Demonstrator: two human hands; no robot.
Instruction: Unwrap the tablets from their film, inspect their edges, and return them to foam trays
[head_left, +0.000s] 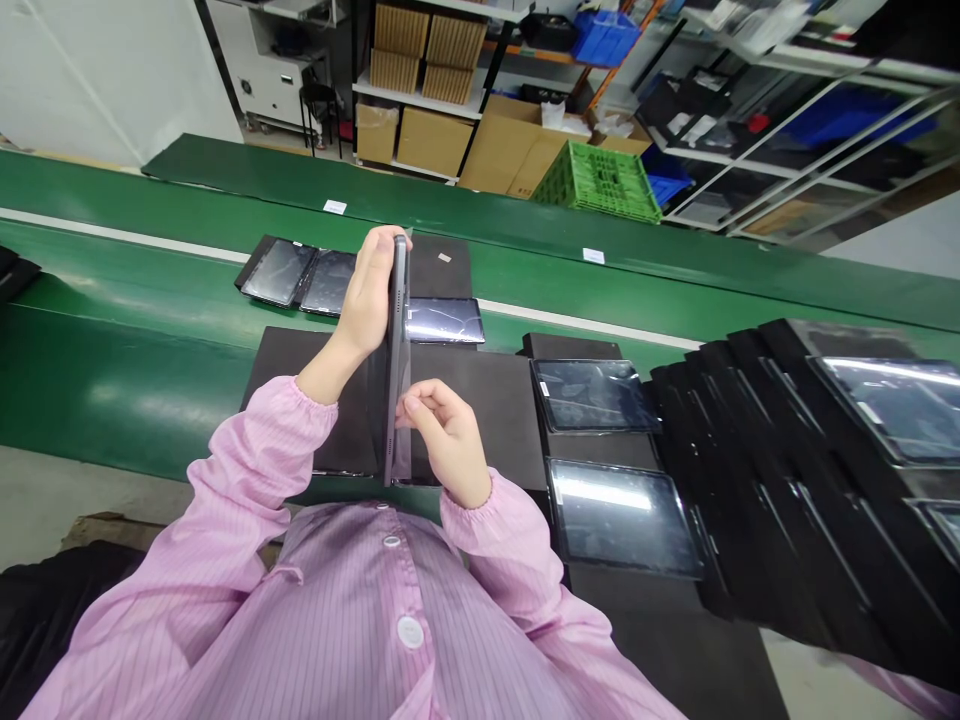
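Two bare hands on one tablet [393,400], held up over the black mat [499,400], close in front of the pink smock [360,620]. Left hand [367,295] wrapped round the far, upper end, fingers closed firmly on the left face. Right hand [450,445] lower down on the right side, thumb and forefinger pinched together on a thin clear film [405,455] lying close along that face.

By the look of it, a film-peeling step, with the film barely lifted off. Next move, judged from here: calls for a steady clamp from the left and a slow, even pull from the right, away from the face, with no twist and no fingertip on the bared surface.

Tablet seen edge-on. Long axis running away from the body toward the green conveyor belt [150,300], far end raised, near end low by the mat's near edge; resting there or hovering, not clear. Broad faces turned left and right; screen or back toward the film, not readable.

Around it: two flat tablets [594,395] on the mat to the right, three further tablets [279,270] beyond, black trays [787,450] stacked at far right.
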